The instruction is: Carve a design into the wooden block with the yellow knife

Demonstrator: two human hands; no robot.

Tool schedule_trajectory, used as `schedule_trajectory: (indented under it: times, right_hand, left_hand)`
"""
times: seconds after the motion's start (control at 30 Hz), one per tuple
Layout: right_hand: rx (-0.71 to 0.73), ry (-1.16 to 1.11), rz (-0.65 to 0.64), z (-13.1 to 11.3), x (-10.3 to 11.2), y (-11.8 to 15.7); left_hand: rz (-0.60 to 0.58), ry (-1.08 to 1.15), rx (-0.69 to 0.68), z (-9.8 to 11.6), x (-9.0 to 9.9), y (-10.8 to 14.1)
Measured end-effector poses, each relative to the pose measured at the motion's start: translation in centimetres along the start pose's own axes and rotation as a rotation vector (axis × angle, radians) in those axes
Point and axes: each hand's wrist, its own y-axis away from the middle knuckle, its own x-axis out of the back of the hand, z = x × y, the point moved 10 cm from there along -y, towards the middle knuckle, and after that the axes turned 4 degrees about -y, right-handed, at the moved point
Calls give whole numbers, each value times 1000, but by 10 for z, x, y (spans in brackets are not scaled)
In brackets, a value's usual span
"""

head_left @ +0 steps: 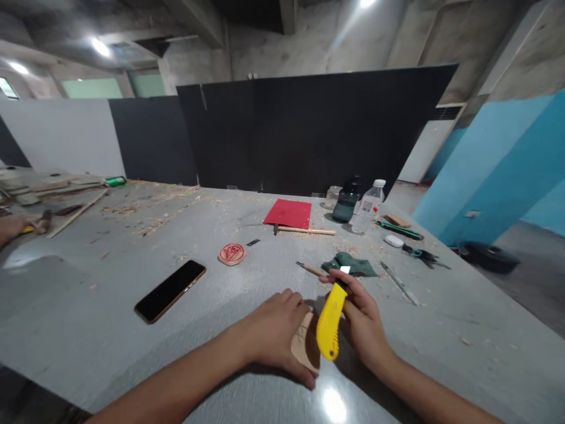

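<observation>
Wooden and pale, thin dark lines on its face, a small block point(302, 347) sits gripped by the left hand point(277, 330) at the grey tabletop point(441, 347). Beside it, the right hand point(365, 324) holds a yellow cutter point(329, 327), blade tip exposed. Beyond lies a red sheet point(289, 213).

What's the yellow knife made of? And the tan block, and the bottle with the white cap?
Yellow knife: handle probably hard plastic, from its even bright colour and ridged edge; the blade looks like metal, since it shines white.
Tan block: likely bare wood, pale and dull.
Bottle: probably smooth clear plastic, since it's see-through, though glass isn't ruled out.
</observation>
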Motion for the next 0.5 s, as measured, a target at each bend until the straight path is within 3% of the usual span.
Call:
schedule_trajectory:
  times: [0.13,0.27,0.5]
  right_hand:
    - [-29,-77,50,-7,12,-10]
    - [-19,-93,21,-20,11,-14]
    - [-84,1,-199,-27,-18,8]
  left_hand:
    - [114,127,92,-16,18,7]
    - [257,304,138,-26,31,13]
    - [324,650,132,-30,18,18]
